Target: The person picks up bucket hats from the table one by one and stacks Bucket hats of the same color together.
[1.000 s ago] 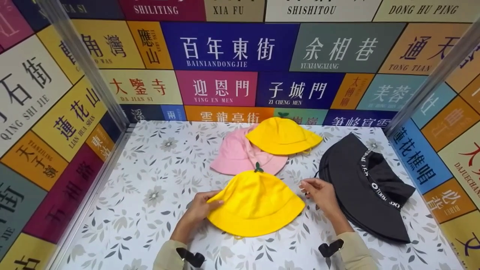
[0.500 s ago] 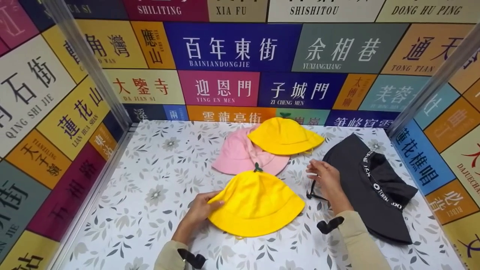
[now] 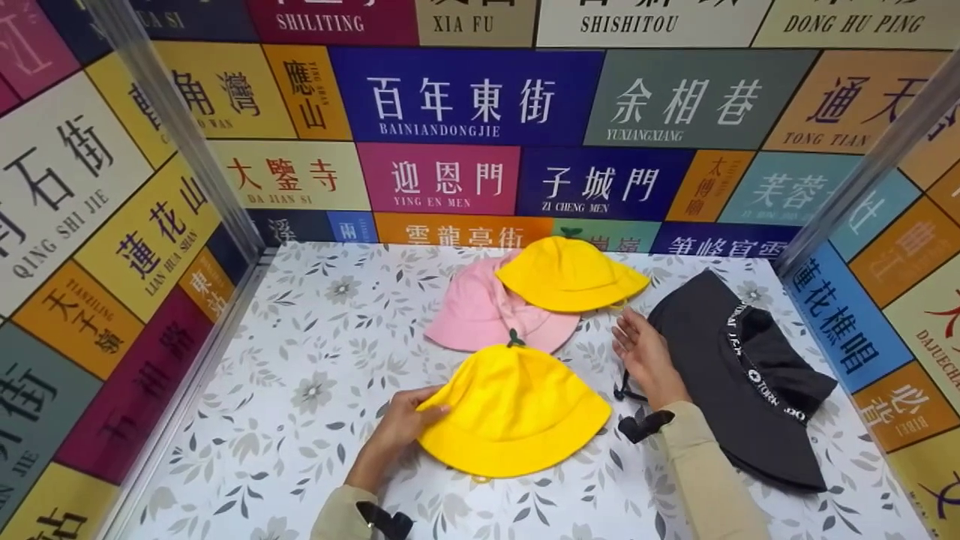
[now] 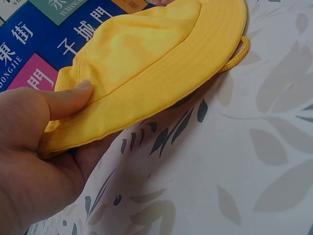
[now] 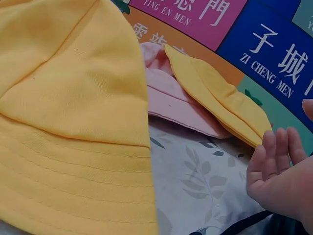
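Observation:
My left hand pinches the left brim of a yellow bucket hat, thumb on top and fingers beneath, as the left wrist view shows. A green sprout stands on its crown, and a yellow cord loop hangs under the brim. To the right of that hat, my right hand is held with relaxed fingers and nothing in its grasp. It is beside the black bucket hat, close to that hat's black cord. Whether the hand touches the cord cannot be told.
Behind lie a pink bucket hat and a second yellow hat, which overlaps it. A white table with a leaf print carries everything. Colourful sign-covered panels enclose the back and both sides.
The right hand has moved right from the yellow hat's brim edge, its fingers loosening, and now lies beside the black hat. The left hand keeps its hold on the yellow hat.

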Motion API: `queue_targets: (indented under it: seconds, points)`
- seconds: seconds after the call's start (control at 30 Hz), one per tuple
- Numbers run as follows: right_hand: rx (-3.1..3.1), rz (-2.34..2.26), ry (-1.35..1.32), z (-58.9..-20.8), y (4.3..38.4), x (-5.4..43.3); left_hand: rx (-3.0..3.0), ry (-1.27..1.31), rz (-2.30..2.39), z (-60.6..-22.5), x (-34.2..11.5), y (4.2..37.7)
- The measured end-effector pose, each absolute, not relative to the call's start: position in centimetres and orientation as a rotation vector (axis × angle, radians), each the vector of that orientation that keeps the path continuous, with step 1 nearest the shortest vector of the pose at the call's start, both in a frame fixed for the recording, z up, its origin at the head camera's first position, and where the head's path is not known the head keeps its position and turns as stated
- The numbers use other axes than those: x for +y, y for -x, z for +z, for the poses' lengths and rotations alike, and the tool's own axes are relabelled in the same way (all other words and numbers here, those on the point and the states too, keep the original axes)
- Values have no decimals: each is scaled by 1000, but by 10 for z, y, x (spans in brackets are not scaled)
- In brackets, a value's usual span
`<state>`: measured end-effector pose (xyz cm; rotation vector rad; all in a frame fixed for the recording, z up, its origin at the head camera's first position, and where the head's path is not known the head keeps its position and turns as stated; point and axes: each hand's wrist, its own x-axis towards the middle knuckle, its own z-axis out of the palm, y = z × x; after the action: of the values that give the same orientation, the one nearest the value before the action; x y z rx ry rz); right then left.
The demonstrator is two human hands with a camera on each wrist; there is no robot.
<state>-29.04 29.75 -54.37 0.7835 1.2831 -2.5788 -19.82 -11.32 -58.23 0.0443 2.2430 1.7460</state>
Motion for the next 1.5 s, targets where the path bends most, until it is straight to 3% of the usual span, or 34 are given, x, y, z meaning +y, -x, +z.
queue_targets:
  seconds: [0.4,1.0,1.5]
  points:
    - [1265,-2495,-871,-552,306,286,2201,-10,1759,-580,-115,197]
    - [1095,-2573,-724,-561,334,268,2177,115,1786,-582,-115,193]
    - [1292,-2485,-800,-560,344,263,2153,104,1786,-585,-112,196]
